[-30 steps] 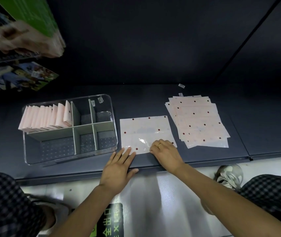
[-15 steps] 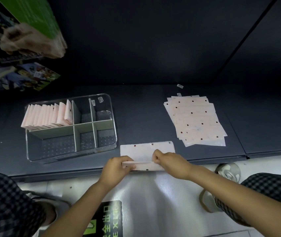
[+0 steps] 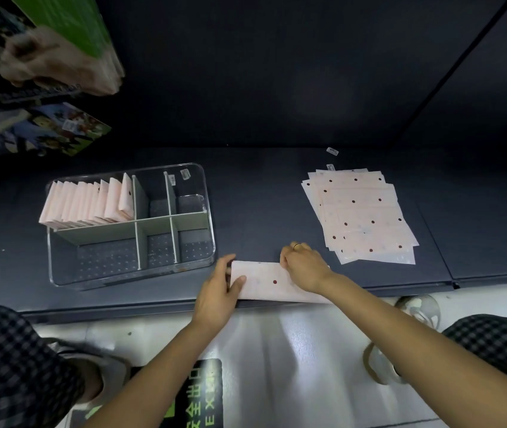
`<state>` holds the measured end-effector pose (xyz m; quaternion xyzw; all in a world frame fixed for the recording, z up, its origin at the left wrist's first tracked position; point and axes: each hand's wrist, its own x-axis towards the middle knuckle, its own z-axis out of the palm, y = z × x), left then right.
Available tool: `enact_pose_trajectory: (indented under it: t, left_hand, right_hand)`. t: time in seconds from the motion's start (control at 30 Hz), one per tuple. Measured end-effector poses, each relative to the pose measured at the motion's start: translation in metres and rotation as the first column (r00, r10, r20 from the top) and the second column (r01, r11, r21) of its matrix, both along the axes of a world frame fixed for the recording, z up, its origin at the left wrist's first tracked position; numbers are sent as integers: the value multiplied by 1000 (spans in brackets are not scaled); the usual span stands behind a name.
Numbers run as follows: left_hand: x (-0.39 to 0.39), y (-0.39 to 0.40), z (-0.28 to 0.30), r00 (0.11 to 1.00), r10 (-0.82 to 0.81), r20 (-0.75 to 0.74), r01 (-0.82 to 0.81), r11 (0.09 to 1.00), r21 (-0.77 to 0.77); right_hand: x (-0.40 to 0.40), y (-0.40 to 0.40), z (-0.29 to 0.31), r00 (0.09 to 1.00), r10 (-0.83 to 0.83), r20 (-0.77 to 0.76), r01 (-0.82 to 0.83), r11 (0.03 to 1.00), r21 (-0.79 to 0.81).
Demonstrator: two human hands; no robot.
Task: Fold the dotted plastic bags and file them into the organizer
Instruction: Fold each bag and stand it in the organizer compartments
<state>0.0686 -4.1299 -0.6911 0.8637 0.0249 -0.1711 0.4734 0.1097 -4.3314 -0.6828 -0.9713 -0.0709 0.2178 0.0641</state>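
Folded bag (image 3: 272,281) lay at the shelf (image 3: 246,196) front edge, just right of the organizer (image 3: 210,230); left hand (image 3: 219,293) pinched its left end, right hand (image 3: 303,267) pressed its far edge with curled fingers; likely risk: slick plastic springing open or sliding off; open room toward the bag stack (image 3: 360,214).

A dark blue-grey shelf (image 3: 261,186) runs across the view, with a dark back panel (image 3: 246,72) rising behind it. A seam (image 3: 431,230) divides the shelf to the right. Below the shelf edge lies a pale glossy floor (image 3: 292,350) catching a bright glare, with a black floor sticker (image 3: 205,396) bearing green characters. Above the shelf's left end hang colourful packages (image 3: 60,128), blurred.
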Motion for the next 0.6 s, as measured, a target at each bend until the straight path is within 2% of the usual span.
enact_pose_trajectory:
  t: [0.13,0.23,0.3,0.37,0.43,0.6]
  left_hand:
    - [-15,-8,1,951,-171,258,82,943,323]
    - [-23,-18,-4,796,-463,390,220,822,526]
    - [-24,-22,-12,696,-641,325,316,679,662]
    - [-22,-21,-21,673,-701,237,351,585,731]
    - [-19,-16,-31,671,-721,173,395,545,739]
    - [-9,-11,-37,632,-764,126,416,471,778]
  right_hand:
    - [-1,1,-6,999,-40,23,39,999,37]
    - [-4,2,-8,998,-49,48,48,998,28]
    - [-5,4,-9,997,-58,57,56,998,24]
    - [-5,5,-9,996,-66,62,64,998,21]
    - [-5,5,-10,995,-65,72,64,998,23]
    - [-6,6,-13,993,-88,73,88,996,7]
